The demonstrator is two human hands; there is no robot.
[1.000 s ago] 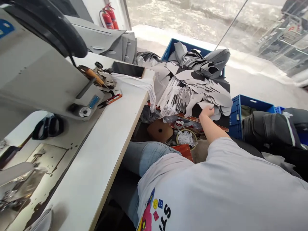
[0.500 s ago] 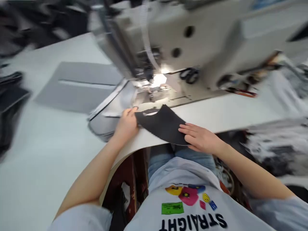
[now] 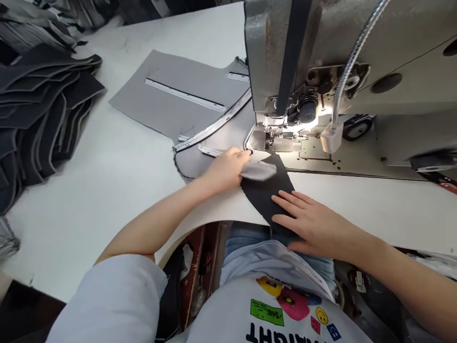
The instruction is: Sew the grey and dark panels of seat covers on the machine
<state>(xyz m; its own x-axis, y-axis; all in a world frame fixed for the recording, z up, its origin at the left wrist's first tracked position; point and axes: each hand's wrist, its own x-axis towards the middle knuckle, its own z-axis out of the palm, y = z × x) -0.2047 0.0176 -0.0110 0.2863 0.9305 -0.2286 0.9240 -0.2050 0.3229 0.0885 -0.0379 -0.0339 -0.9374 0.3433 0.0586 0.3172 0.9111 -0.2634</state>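
Note:
A dark grey fabric piece (image 3: 262,190) lies at the table's front edge, just before the sewing machine (image 3: 307,109). My left hand (image 3: 228,166) is closed on its left end, where a blurred light-grey flap (image 3: 259,170) is turned over the dark face. Flat on the right part of the piece rests my right hand (image 3: 310,221), its fingers stretched and spread. Beyond my left hand, a grey sewn panel (image 3: 178,90) with white, black-edged strips reaches up to the machine's needle area. My left fingers hide part of the panel's near edge.
Stacked dark fabric pieces (image 3: 43,109) lie on the left of the white table (image 3: 117,205). A lamp (image 3: 332,137) on a bendable metal neck hangs beside the needle area. Black scissors (image 3: 358,127) lie behind it on the machine bed.
The view has swung left and closer. The fabric piece's left end has been turned over, showing a light-grey side by my left hand. My right hand stays on the piece, its fingers now wider apart.

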